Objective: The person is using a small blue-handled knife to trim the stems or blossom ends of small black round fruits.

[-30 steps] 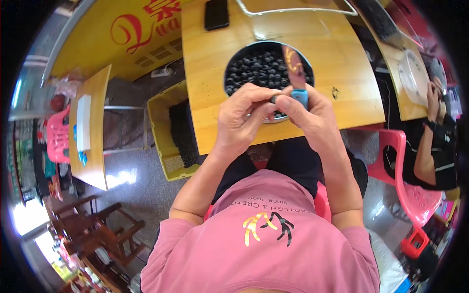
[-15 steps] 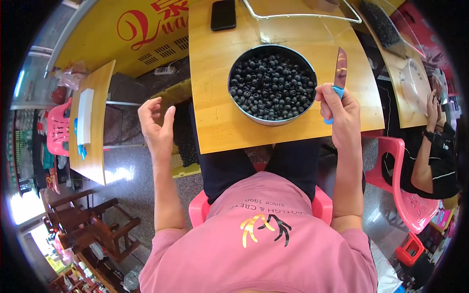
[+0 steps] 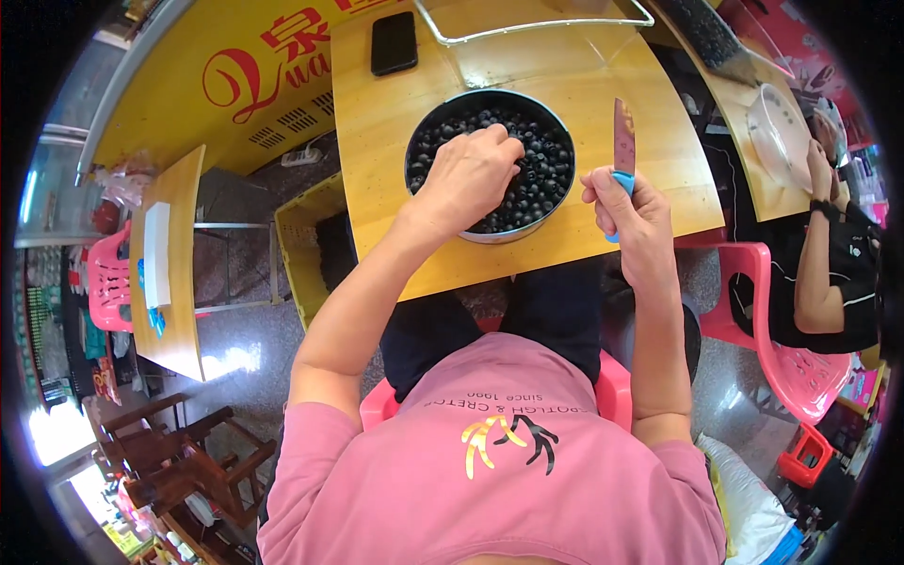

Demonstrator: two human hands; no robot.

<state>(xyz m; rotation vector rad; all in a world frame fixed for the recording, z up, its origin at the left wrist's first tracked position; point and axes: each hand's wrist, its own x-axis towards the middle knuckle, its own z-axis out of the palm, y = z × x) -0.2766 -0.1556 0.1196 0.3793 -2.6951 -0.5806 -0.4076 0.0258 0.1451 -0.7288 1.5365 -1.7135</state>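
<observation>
A round metal bowl [image 3: 514, 235] stands near the table's front edge, filled with small, dark, round nut-like pieces [image 3: 540, 193]. Over its left half is my left hand [image 3: 474, 175], fingers curled down and drawn together among the pieces. Its fingertips are partly hidden, so whatever they pinch does not show. To the right of the bowl, my right hand [image 3: 632, 209] grips a small knife [image 3: 624, 139] by its blue handle. The blade points up and away from me, held above the wooden table [image 3: 395, 141] and apart from the bowl.
Behind the bowl lie a black phone [image 3: 394, 43] and a white-rimmed clear tray [image 3: 527, 38]. A yellow crate [image 3: 299, 231] stands below the table's left edge. On the right, a person sits by a pink chair [image 3: 753, 311], hands near a translucent bowl [image 3: 778, 137].
My left hand has moved right from beside the table into the bowl, its fingers closing. The right hand still holds the knife upright. The view has shifted slightly.
</observation>
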